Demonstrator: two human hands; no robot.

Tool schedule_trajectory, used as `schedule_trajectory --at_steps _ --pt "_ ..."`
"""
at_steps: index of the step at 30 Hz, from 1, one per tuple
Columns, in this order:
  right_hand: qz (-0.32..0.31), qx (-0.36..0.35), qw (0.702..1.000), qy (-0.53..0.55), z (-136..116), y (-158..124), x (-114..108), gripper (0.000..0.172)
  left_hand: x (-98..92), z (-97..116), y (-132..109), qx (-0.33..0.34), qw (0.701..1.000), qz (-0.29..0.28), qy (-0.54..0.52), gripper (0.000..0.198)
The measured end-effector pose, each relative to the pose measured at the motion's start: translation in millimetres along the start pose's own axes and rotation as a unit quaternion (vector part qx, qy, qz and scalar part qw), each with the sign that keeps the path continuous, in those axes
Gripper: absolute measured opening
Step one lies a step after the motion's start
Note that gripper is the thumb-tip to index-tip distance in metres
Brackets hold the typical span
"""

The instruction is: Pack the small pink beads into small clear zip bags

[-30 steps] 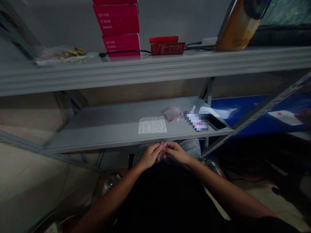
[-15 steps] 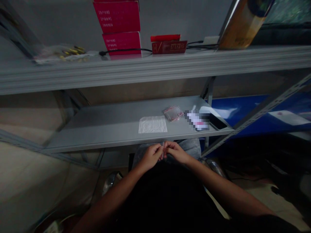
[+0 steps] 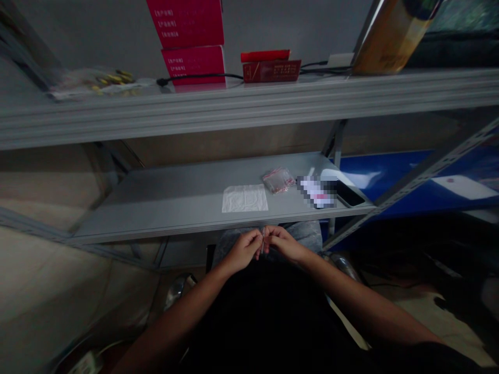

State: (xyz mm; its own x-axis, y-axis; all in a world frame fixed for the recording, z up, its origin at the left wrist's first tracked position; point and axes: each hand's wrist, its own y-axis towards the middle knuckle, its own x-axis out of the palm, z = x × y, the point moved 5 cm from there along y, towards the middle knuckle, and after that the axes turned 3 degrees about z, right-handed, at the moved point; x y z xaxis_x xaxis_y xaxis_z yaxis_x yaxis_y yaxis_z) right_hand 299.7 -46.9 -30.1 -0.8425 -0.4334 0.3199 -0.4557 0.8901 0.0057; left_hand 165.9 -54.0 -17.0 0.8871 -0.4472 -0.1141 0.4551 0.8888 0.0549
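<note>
My left hand [image 3: 245,249] and my right hand [image 3: 284,242] meet just below the front edge of the lower grey shelf [image 3: 163,208]. Both pinch a tiny thin object [image 3: 263,240] between their fingertips; it is too small and dark to name. On the shelf just beyond the hands lies a white folded cloth [image 3: 245,198]. To its right rests a small clear bag of reddish parts [image 3: 278,180].
A dark phone [image 3: 348,194] and a blurred-out patch sit at the shelf's right end. The upper shelf [image 3: 234,106] carries red boxes [image 3: 192,40], a flat red pack [image 3: 271,67], a black cable and a tall yellow package [image 3: 392,36]. Blue surface lies at right.
The hands stay together in the same spot, fingers shifting slightly on the small object. The view has drifted a little upward.
</note>
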Motion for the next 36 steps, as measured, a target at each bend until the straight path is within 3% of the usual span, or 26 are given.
schedule_trajectory --at_steps 9,13,16,19,22,25,26,28,36 --pt "-0.014 -0.007 0.999 0.045 1.1 0.9 2.9 0.006 -0.4 -6.7 2.3 -0.013 0.999 0.020 -0.040 0.037" --pt "-0.003 -0.016 1.000 0.002 0.9 2.0 0.4 0.010 -1.2 -3.8 1.9 -0.010 1.000 0.019 0.014 0.033" --pt "0.024 -0.019 0.999 -0.036 -2.4 3.4 -7.6 0.009 -12.0 4.1 0.7 -0.001 0.994 0.070 0.079 0.032" --pt "0.053 -0.030 0.996 -0.058 -10.5 4.1 -14.4 0.007 -22.4 18.0 -1.8 0.044 0.979 0.113 0.165 0.030" --pt "0.038 -0.049 0.996 -0.057 -19.2 3.1 -12.2 0.011 -21.9 31.7 -5.7 0.127 0.960 0.105 0.225 0.012" --pt "0.014 -0.022 1.000 -0.011 -18.6 1.3 -7.9 0.010 -14.1 34.9 -9.1 0.178 0.951 0.066 0.244 0.061" --pt "0.007 -0.008 1.000 0.003 -16.6 0.8 -7.1 0.009 -11.7 32.7 -9.1 0.173 0.954 0.051 0.240 0.073" --pt "-0.004 0.011 1.000 0.019 -12.3 -0.1 -7.0 0.010 -9.4 25.7 -7.8 0.140 0.966 0.036 0.214 0.076" --pt "0.011 0.031 0.999 -0.002 -11.1 0.8 -10.6 0.023 -15.8 1.2 3.7 0.014 0.999 0.045 -0.010 0.045"
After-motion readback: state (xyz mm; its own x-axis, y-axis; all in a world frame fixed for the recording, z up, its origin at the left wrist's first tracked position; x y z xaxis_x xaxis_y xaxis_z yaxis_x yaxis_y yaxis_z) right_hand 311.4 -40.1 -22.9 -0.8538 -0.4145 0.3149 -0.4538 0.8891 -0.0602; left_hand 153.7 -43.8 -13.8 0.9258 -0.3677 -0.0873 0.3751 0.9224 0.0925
